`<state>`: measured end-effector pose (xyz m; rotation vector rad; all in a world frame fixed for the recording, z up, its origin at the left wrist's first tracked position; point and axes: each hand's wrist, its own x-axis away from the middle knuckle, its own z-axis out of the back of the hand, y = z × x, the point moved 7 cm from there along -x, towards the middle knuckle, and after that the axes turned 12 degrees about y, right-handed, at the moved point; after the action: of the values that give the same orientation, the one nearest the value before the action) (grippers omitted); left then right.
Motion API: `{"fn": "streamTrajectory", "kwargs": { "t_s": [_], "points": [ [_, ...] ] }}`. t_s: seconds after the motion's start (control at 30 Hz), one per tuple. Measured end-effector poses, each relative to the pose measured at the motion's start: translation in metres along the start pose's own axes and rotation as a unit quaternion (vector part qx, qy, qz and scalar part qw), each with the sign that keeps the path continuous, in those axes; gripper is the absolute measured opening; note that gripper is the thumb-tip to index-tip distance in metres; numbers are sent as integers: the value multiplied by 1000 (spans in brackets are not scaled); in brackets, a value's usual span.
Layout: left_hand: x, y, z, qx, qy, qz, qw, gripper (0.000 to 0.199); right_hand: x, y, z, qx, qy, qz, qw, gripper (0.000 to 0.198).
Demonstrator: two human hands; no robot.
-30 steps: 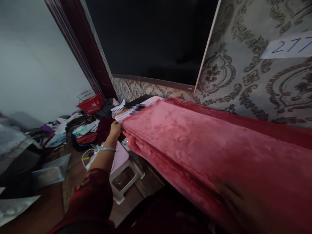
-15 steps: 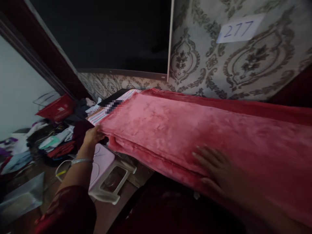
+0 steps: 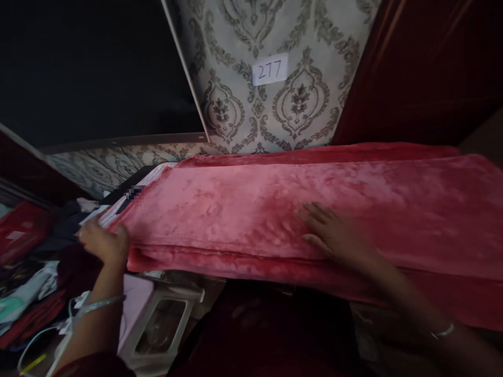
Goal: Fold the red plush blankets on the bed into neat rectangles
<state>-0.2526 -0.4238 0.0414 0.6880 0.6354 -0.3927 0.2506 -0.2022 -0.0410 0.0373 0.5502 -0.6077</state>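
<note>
While your right hand (image 3: 328,230) lies flat and open upon the folded pink blanket (image 3: 236,204), your left hand (image 3: 102,242) is half open at the blanket's near left corner; whether it grips cloth, I cannot tell. The blanket lies along the black surface (image 3: 133,180), leaving its far left corner uncovered. Behind is the patterned wall (image 3: 301,104).
</note>
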Motion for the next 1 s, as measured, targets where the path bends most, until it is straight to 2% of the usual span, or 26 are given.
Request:
{"fn": "streamTrajectory", "kwargs": {
  "t_s": [0.03, 0.1, 0.17, 0.2, 0.3, 0.43, 0.6, 0.83, 1.0],
  "points": [
    [13, 26, -6, 20, -23, -72, 997, 64, 4, 9, 0, 8, 2, -12, 1000, 56],
    [52, 78, -28, 56, -132, -223, 964, 65, 14, 21, -5, 18, -12, -34, 999, 57],
    [92, 108, -49, 33, -216, -310, 925, 65, 22, 27, -13, 22, -33, -56, 998, 58],
    [108, 115, -58, 12, -248, -327, 912, 65, 25, 29, -16, 23, -40, -64, 997, 58],
    [134, 112, -76, -37, -293, -327, 898, 62, 31, 28, -19, 24, -38, -76, 996, 59],
    [139, 103, -79, -33, -274, -342, 898, 60, 33, 23, -15, 31, -22, -70, 997, 58],
    [137, 99, -77, -10, -262, -330, 907, 57, 39, 22, -16, 60, 7, -53, 997, 59],
    [141, 97, -69, 15, -269, -301, 915, 57, 53, 27, -24, 70, 92, 35, 993, 76],
    [149, 98, -61, -1, -296, -282, 913, 60, 68, 42, -43, 4, 128, 110, 986, 85]
  ]
}}
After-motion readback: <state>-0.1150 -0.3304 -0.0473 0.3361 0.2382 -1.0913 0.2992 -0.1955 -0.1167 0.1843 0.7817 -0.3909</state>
